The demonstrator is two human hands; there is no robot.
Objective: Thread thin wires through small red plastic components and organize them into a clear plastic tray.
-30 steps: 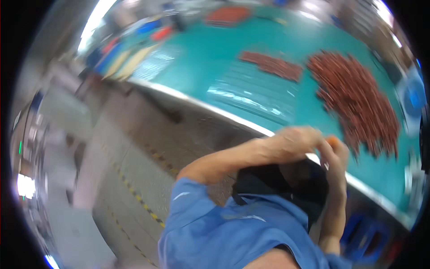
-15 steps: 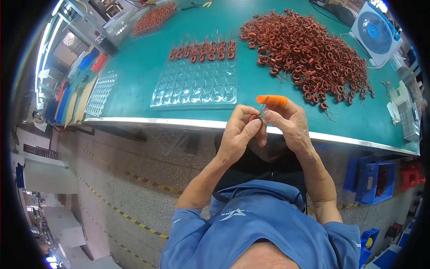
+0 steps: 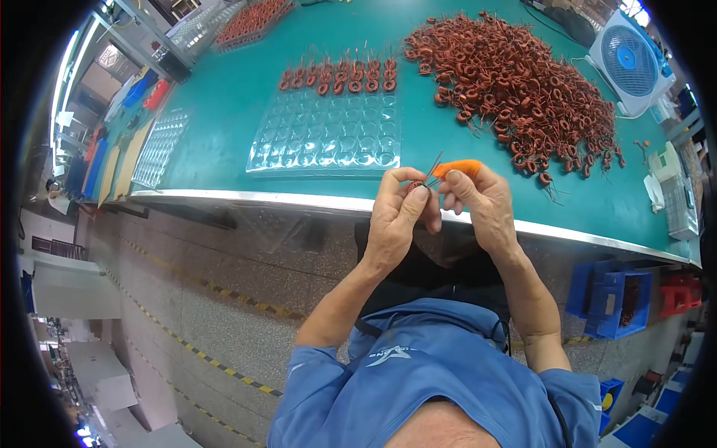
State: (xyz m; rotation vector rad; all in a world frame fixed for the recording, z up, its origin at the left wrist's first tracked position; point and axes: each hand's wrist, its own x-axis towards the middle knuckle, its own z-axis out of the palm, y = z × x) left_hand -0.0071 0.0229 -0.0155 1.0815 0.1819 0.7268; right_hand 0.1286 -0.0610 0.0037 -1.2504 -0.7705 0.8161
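A small copper-wound ring coil (image 3: 417,186) is pinched between the thumb and index finger of my left hand (image 3: 394,216), just off the table's front edge. Thin wire leads (image 3: 435,164) stick out of the coil, up and to the right. My right hand (image 3: 489,205) wears an orange finger cot (image 3: 458,167) on its index finger. Its thumb and index finger close at the leads; the exact contact point is too small to make out. Beyond my left hand lies a clear plastic tray (image 3: 325,138) with round pockets; its far rows hold several upright coils (image 3: 340,77).
A large heap of loose coils (image 3: 515,97) covers the table's right part. Behind it stands a blue-and-white fan (image 3: 626,56). Another filled tray (image 3: 254,24) sits at the far left, and an empty pocketed tray (image 3: 160,148) lies nearer. Blue bins (image 3: 616,302) stand below the table, right.
My right thumb has shifted off the coil toward the orange-covered finger. The coil and leads have turned and moved slightly left in my left hand. The view has shifted slightly.
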